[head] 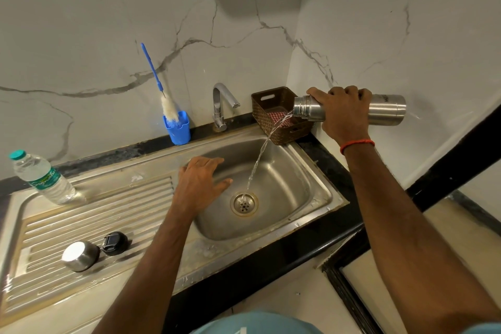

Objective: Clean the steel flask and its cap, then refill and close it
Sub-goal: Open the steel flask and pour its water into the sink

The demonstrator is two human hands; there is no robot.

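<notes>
1. Drainboard (95, 211), nearest zone: the inverted steel cap (80, 256) stands on the ribs. The black stopper (114, 243) lies just beside it, to its right.
2. Left hand (202, 187): positioned at the left edge of the sink basin (290, 184). Fingers are extended and slightly spread and hold nothing.
3. Drain strainer (244, 204): located at the basin centre. A water stream (257, 163) lands on it.
4. Plastic water bottle (40, 176): upright on the far left of the drainboard, teal lid on.
5. Right hand (343, 108): fingers are wrapped round the steel flask (387, 110). The flask is held roughly horizontal above the basin's far right corner, mouth to the left, uncapped, pouring.
6. Back ledge, left to right: blue holder (177, 127) with bottle brush (160, 87); chrome tap (222, 106); brown basket (271, 106) containing a checked cloth (279, 118). The flask mouth overlaps the basket's right side.
7. Surroundings: black countertop (329, 160); white veined marble walls (108, 22) meeting in a corner.
</notes>
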